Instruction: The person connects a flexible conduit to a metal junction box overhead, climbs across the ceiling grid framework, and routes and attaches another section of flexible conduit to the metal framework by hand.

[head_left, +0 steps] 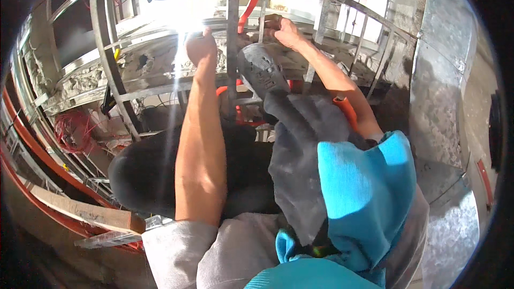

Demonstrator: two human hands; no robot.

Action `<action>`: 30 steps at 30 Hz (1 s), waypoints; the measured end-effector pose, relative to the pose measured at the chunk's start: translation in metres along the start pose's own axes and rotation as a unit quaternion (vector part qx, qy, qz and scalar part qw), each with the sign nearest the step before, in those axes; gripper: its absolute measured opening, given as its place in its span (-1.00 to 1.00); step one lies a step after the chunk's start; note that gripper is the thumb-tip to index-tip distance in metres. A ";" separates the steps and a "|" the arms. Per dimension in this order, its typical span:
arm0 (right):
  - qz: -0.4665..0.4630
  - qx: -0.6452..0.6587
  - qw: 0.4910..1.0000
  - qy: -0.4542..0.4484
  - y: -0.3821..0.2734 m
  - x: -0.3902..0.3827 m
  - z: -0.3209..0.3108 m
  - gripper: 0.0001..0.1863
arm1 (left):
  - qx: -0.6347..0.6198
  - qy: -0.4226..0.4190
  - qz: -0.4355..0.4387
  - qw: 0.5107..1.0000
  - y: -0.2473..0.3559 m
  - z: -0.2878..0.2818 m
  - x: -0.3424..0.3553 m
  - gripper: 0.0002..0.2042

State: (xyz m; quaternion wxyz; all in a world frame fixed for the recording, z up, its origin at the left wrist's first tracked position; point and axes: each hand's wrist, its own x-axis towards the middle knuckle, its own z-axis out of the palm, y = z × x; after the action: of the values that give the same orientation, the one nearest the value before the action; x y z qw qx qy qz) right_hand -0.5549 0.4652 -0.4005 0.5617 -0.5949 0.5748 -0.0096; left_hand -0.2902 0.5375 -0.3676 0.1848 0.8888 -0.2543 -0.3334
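Both my arms stretch forward into a metal frame (232, 37). My left hand (202, 49) is closed in a fist left of the frame's upright bar, by a horizontal rail; strong glare hides what its fingers hold. To the right of that bar, my right hand (286, 33) has its fingers curled near a thin upright strip, and what they grip is too small to make out. An orange pipe (251, 5) comes down between the two hands. My shoe (262, 69) rests against the frame below my right hand. A blue cloth garment (364, 182) hangs in front of my body.
A tangle of red wire (75, 131) lies at the left. Nearer, a wooden beam (80, 208) runs beside long orange pipes (53, 155). Grey sheet metal (439, 75) rises on the right. An orange tube piece (345, 111) shows beside my right forearm.
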 end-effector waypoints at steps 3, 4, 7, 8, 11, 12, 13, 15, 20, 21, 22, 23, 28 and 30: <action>-0.004 0.092 0.996 -0.004 -0.002 0.001 -0.002 -0.63 | -0.006 0.019 0.033 0.999 0.023 -0.010 -0.020 -0.69; 0.000 0.119 0.993 -0.005 0.001 0.001 -0.001 -0.61 | -0.028 0.010 0.053 0.998 0.025 -0.009 -0.024 -0.71; -0.034 0.209 0.977 -0.019 -0.022 0.017 0.007 -0.64 | -0.174 0.034 0.106 0.978 0.010 -0.008 -0.013 -0.72; -0.044 0.245 0.968 -0.025 -0.025 0.020 0.003 -0.65 | -0.228 0.035 0.121 0.965 0.012 -0.005 -0.012 -0.72; 0.027 0.293 0.955 -0.040 -0.036 -0.002 0.008 -0.57 | -0.045 -0.010 0.165 0.985 0.019 -0.015 -0.037 -0.76; 0.018 0.328 0.944 -0.032 -0.040 -0.006 0.005 -0.53 | -0.049 -0.012 0.163 0.985 0.033 -0.020 -0.045 -0.76; 0.022 0.338 0.940 -0.048 -0.041 -0.008 0.002 -0.49 | -0.104 -0.004 0.144 0.984 0.045 -0.023 -0.053 -0.78; 0.019 0.313 0.949 -0.041 -0.043 -0.009 -0.003 -0.51 | -0.100 0.019 0.176 0.979 0.071 -0.037 -0.065 -0.80; 0.022 0.306 0.951 -0.023 -0.043 -0.007 0.001 -0.54 | -0.137 -0.112 0.206 0.963 0.070 -0.022 -0.056 -0.82; 0.028 0.291 0.956 -0.027 -0.049 -0.006 0.011 -0.55 | -0.140 -0.123 0.237 0.953 0.059 -0.019 -0.049 -0.83; 0.033 0.268 0.963 -0.025 -0.046 -0.002 0.010 -0.56 | -0.153 -0.136 0.270 0.941 0.060 -0.015 -0.046 -0.84; 0.034 0.133 0.990 0.011 -0.044 -0.001 0.011 -0.55 | -0.075 -0.165 0.236 0.955 0.060 -0.013 -0.043 -0.83; -0.045 0.209 0.977 -0.014 -0.040 -0.004 0.020 -0.69 | -0.048 -0.152 0.294 0.943 0.069 -0.011 -0.041 -0.79; 0.000 0.229 0.973 -0.015 -0.045 -0.003 0.033 -0.65 | -0.019 -0.147 0.306 0.940 0.066 -0.016 -0.038 -0.78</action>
State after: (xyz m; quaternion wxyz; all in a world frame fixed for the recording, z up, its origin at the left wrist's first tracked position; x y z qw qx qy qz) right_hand -0.5036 0.4759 -0.3798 0.6918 -0.4501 0.5489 -0.1323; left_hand -0.3259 0.5085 -0.3045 0.2551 0.7055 -0.5325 -0.3919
